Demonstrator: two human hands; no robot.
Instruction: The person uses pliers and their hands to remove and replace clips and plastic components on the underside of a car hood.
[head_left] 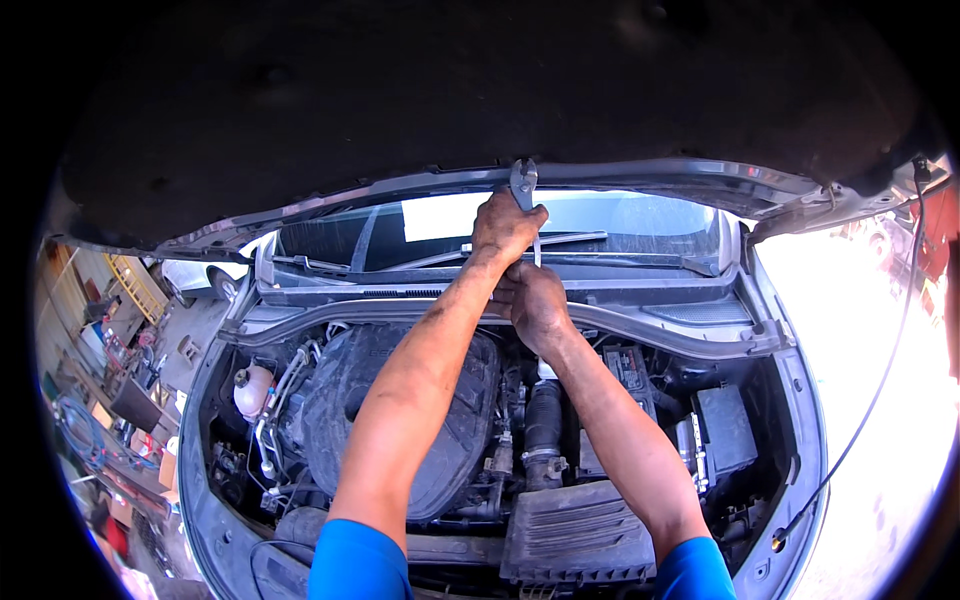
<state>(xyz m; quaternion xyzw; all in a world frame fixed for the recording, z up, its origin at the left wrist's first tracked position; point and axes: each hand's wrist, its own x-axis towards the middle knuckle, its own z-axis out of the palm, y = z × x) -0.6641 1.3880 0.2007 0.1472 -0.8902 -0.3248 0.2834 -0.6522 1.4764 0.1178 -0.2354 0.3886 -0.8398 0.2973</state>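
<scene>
Pliers (522,190) of grey metal stand nearly upright in the person's two hands, their head at the middle of the lower edge of the raised hood (390,183), in front of the windshield (645,215). Whether the jaws grip anything at that edge cannot be made out.

The left hand (507,232) is wrapped just below the tool's head, fingers closed around it. The right hand (540,305) sits lower, at the handle, its fingers curled in; how firmly they hold it cannot be told, since the hand covers that part. Stacking the hands probably lends steadiness, as both arms stretch far over the engine bay. A thin black prop rod (893,350) runs from the bay's near right corner up to the hood's right side, presumably to keep it raised.

Beneath the arms lie a dark engine cover (420,455), a ribbed intake hose (543,415) and, toward the bay's near edge, an air filter box (575,535). A pale coolant reservoir (253,392) sits along the left edge; a battery (628,368) and a black box cover (727,428) occupy the right side.

As for writing, the engine cover bears raised lettering near its far edge, and the battery carries a pale printed label. No marking on the pliers can be read.
</scene>
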